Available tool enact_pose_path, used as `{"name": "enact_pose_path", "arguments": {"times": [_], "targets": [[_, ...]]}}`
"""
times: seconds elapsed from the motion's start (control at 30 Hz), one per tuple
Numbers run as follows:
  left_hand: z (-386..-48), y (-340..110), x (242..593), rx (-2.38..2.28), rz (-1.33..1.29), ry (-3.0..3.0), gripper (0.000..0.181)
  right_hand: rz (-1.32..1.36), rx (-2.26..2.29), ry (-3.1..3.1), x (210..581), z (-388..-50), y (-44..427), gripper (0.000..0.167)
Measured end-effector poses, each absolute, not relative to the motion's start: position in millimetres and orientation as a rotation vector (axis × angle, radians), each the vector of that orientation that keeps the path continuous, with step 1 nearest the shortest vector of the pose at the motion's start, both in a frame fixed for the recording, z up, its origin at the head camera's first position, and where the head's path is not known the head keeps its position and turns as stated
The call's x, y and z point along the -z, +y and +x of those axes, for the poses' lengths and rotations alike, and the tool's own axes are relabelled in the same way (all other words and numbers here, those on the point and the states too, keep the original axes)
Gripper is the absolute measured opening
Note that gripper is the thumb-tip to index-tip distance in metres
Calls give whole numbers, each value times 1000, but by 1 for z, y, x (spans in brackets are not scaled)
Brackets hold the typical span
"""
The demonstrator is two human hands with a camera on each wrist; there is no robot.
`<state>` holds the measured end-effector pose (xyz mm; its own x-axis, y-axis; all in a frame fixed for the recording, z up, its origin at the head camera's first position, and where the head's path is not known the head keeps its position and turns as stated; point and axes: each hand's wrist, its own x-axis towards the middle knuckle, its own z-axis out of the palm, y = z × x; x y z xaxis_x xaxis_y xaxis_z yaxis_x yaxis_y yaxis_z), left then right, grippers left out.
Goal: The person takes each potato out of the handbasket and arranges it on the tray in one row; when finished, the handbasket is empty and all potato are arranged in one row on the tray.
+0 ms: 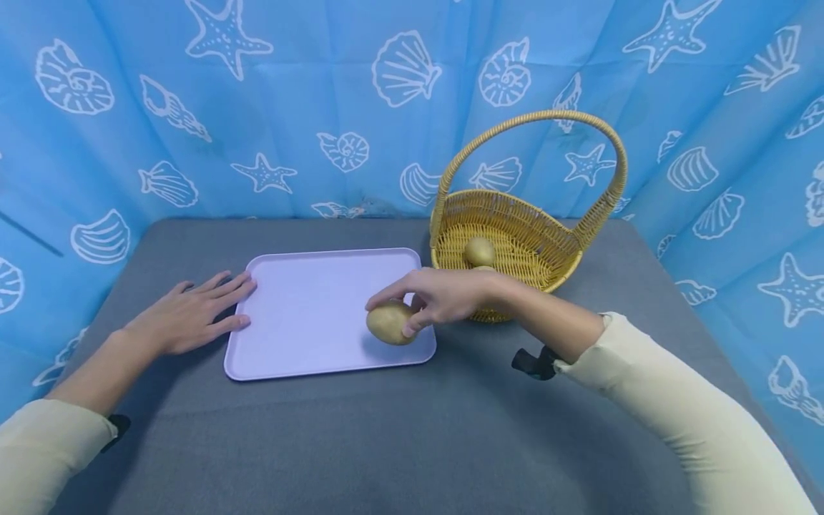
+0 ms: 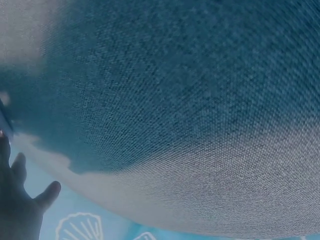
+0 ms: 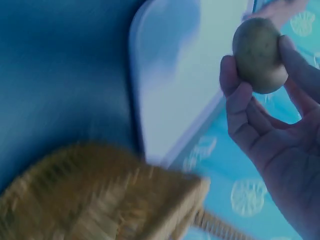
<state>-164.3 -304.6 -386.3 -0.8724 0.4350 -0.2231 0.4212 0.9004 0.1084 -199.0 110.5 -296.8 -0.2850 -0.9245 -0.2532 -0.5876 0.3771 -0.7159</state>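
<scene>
Potato (image 1: pixel 388 325) hung pinched in our right grip (image 1: pixel 444 295) over the tray (image 1: pixel 309 307). Our left grip (image 1: pixel 183 315), fingers spread, touched its left edge; light, steady pressure seemed best.

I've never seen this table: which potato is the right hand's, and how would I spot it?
Find the lilac tray on the grey table, beside the wicker basket. At the tray's basket end is the right hand, gripping a tan, oval potato. Being held sets it apart: another potato lies inside the basket.
</scene>
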Motion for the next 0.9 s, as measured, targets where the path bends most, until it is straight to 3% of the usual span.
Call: {"name": "enact_pose_path", "arguments": {"times": [0.43,0.9], "targets": [[-166,-303,387,-78,656,2816,76,-1382,718,1960,344,-180,26,61],[-165,-304,387,-74,682,2832,73,-1423,657,2024,358,-174,-26,62]]}}
